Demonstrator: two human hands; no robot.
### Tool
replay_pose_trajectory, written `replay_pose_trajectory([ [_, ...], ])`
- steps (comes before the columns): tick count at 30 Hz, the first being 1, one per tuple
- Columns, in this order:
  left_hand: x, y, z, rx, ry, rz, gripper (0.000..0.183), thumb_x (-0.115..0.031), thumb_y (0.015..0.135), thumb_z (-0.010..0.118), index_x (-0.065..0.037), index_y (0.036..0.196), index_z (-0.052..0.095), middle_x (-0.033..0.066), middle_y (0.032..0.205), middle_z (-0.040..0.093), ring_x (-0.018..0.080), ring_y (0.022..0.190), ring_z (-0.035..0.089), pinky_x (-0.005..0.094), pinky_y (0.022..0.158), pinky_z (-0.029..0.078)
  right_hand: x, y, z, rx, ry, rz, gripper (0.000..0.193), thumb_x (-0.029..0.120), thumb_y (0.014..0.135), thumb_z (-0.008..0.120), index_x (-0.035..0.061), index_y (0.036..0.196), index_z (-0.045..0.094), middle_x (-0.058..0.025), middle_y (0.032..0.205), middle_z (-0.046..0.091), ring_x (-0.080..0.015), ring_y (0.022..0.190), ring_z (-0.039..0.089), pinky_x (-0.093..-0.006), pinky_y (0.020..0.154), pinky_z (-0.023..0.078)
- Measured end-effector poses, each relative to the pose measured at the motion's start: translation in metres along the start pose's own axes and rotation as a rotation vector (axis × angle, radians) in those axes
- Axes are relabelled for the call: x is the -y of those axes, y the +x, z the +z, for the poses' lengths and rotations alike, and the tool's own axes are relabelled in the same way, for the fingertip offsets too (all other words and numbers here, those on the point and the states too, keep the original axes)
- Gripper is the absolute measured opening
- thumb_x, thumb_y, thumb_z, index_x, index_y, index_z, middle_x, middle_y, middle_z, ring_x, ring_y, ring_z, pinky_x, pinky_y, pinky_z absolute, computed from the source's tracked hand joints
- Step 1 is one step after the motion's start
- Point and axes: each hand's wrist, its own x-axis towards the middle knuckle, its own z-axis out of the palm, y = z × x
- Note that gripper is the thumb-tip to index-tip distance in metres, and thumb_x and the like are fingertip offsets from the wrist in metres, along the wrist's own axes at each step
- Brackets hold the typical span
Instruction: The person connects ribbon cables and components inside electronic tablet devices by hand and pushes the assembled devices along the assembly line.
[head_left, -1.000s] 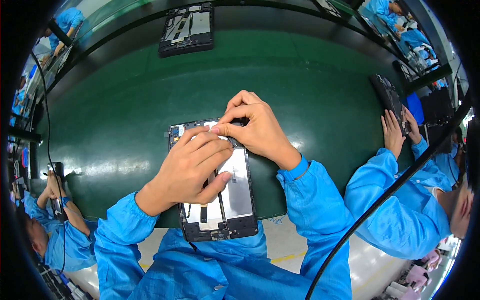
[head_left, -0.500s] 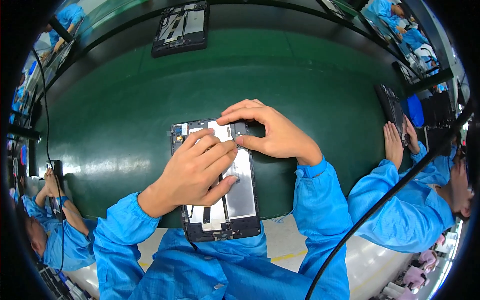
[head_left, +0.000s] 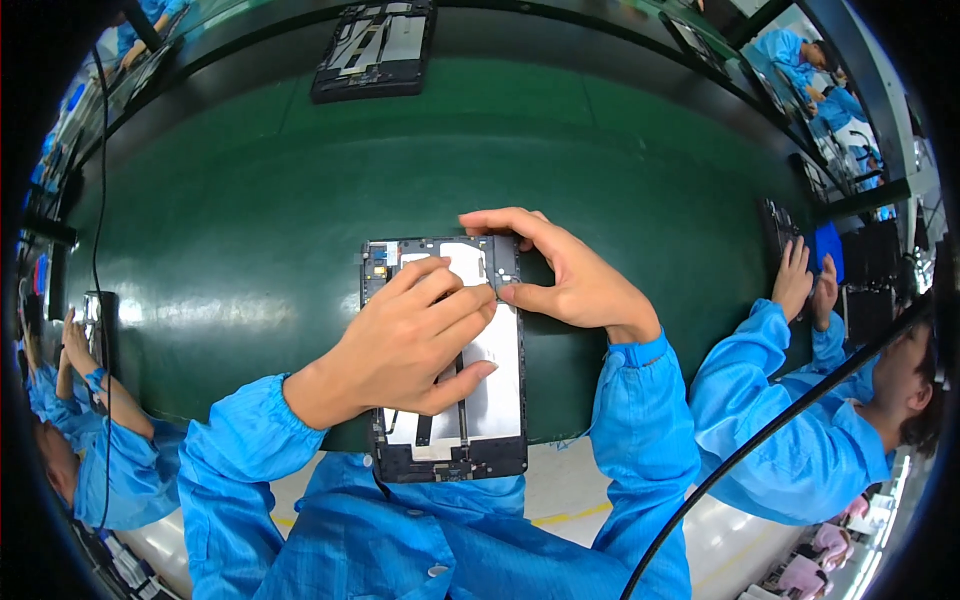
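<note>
An opened tablet (head_left: 495, 400), with a black frame, silver inner plates and dark flat cables, lies at the near edge of the green table and sticks out slightly past it. My left hand (head_left: 405, 345) rests palm down across its middle. The index and middle fingers are bent together with their tips on the tablet near its right side; the thumb points away from them. What lies under these fingers is hidden. My right hand (head_left: 580, 275) is around the tablet's upper right corner, thumb on the inner face by the left fingertips and the other fingers beyond the top edge.
Another opened tablet (head_left: 375, 50) lies at the far side of the green table (head_left: 300, 200). Co-workers in blue sit at left and right, the right one's hands (head_left: 795, 280) beside a dark device (head_left: 778, 225). A black cable (head_left: 770, 440) crosses the lower right.
The tablet and both hands have shifted slightly right in the picture. My right fingers now reach past the tablet's top edge instead of lying over it. The right co-worker's hands have moved apart.
</note>
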Motion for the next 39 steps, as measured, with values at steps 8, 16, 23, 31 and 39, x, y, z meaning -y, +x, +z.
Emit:
replay_pose_trajectory([
  [8, 0.001, 0.0, 0.0, -0.011, -0.029, 0.005, 0.05, -0.036, 0.088, 0.079, 0.001, 0.121, 0.075, 0.0138, 0.128, 0.071, 0.0341, 0.112, 0.064, 0.0553, 0.113, 0.052, 0.002, 0.0, -0.004, 0.041, 0.03, 0.073, 0.089, 0.0, 0.088, 0.08, 0.0204, 0.168, 0.047, -0.0104, 0.156, 0.062, -0.0301, 0.147, 0.053, -0.0464, 0.122, 0.041],
  [16, 0.002, -0.001, -0.003, -0.011, -0.051, 0.001, 0.05, -0.034, 0.089, 0.08, 0.002, 0.122, 0.074, 0.0144, 0.129, 0.071, 0.0347, 0.112, 0.063, 0.0545, 0.113, 0.051, 0.003, 0.003, -0.003, 0.031, 0.061, 0.115, 0.089, 0.005, 0.085, 0.082, 0.0133, 0.168, 0.049, -0.0088, 0.154, 0.065, -0.0228, 0.143, 0.054, -0.0386, 0.117, 0.035],
  [23, 0.002, -0.001, -0.002, -0.042, -0.051, 0.004, 0.048, -0.032, 0.089, 0.082, 0.003, 0.12, 0.074, 0.0138, 0.127, 0.071, 0.0342, 0.11, 0.062, 0.054, 0.113, 0.05, 0.008, 0.006, -0.003, 0.04, 0.028, 0.132, 0.087, 0.005, 0.085, 0.079, 0.0117, 0.167, 0.05, -0.0078, 0.155, 0.064, -0.0208, 0.144, 0.053, -0.0377, 0.117, 0.034],
  [31, 0.003, -0.002, 0.003, -0.112, -0.13, -0.025, 0.041, -0.023, 0.089, 0.08, 0.001, 0.121, 0.074, 0.0117, 0.123, 0.074, 0.0334, 0.106, 0.064, 0.0529, 0.112, 0.051, 0.011, 0.006, -0.002, 0.054, 0.006, 0.102, 0.08, 0.005, 0.084, 0.078, 0.0103, 0.16, 0.054, -0.0061, 0.154, 0.062, -0.0196, 0.143, 0.053, -0.0372, 0.118, 0.035],
  [39, 0.031, -0.029, -0.014, -0.488, -0.138, -0.05, 0.023, -0.007, 0.088, 0.065, -0.001, 0.106, 0.077, 0.0155, 0.104, 0.075, 0.0353, 0.095, 0.067, 0.05, 0.092, 0.055, 0.012, 0.008, 0.005, 0.008, -0.027, 0.1, 0.07, 0.004, 0.086, 0.076, 0.0087, 0.153, 0.058, -0.006, 0.15, 0.062, -0.0207, 0.141, 0.054, -0.0381, 0.119, 0.038],
])
